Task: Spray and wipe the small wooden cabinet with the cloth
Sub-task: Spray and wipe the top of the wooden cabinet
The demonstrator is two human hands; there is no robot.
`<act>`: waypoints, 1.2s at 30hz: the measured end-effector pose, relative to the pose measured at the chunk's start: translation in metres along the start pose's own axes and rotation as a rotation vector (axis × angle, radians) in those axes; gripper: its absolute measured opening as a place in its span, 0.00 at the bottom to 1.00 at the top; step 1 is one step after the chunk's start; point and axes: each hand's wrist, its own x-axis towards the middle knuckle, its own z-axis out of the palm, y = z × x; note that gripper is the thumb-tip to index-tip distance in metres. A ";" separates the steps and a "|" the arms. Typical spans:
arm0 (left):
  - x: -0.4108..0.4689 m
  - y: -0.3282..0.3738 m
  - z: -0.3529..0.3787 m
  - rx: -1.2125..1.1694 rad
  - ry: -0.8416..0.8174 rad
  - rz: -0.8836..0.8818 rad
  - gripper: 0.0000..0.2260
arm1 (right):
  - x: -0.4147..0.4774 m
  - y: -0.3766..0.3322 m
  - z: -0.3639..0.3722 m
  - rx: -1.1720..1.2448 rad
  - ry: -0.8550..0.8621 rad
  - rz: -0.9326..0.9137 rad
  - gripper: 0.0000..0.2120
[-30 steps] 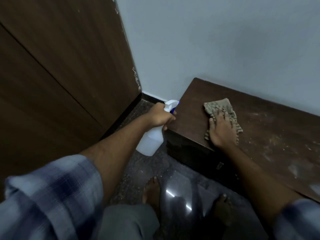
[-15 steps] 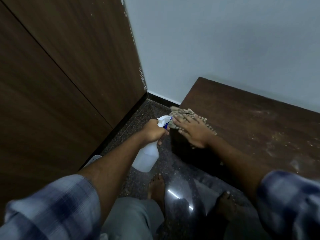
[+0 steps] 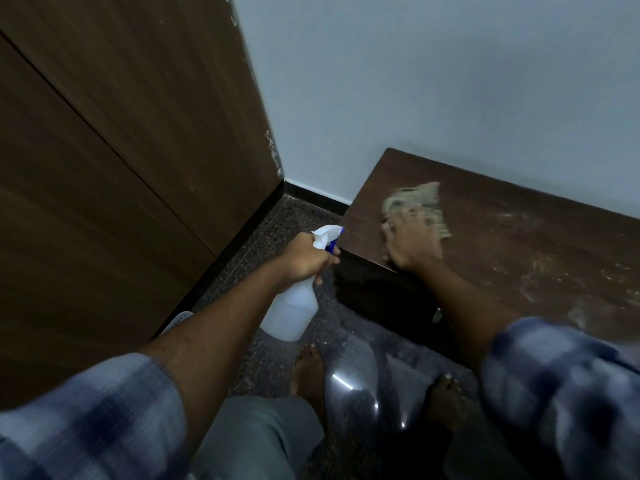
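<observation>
The small dark wooden cabinet stands low against the white wall at the right, its top smeared with pale dusty marks. My right hand presses flat on a beige patterned cloth near the top's left front corner; both are motion-blurred. My left hand grips the neck of a translucent white spray bottle with a white and blue trigger head, held over the floor just left of the cabinet's corner.
A tall dark wooden door or wardrobe panel fills the left side. The floor is dark speckled stone with a glossy reflection. My bare feet stand close to the cabinet front. A white perforated object peeks out behind my left forearm.
My right hand and the cloth swept from the cabinet's left edge back onto the top, further from me. The bottle stayed about where it was.
</observation>
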 end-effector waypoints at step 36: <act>-0.004 0.080 0.144 0.111 -0.168 0.030 0.14 | -0.085 0.151 -0.025 0.091 0.215 0.517 0.26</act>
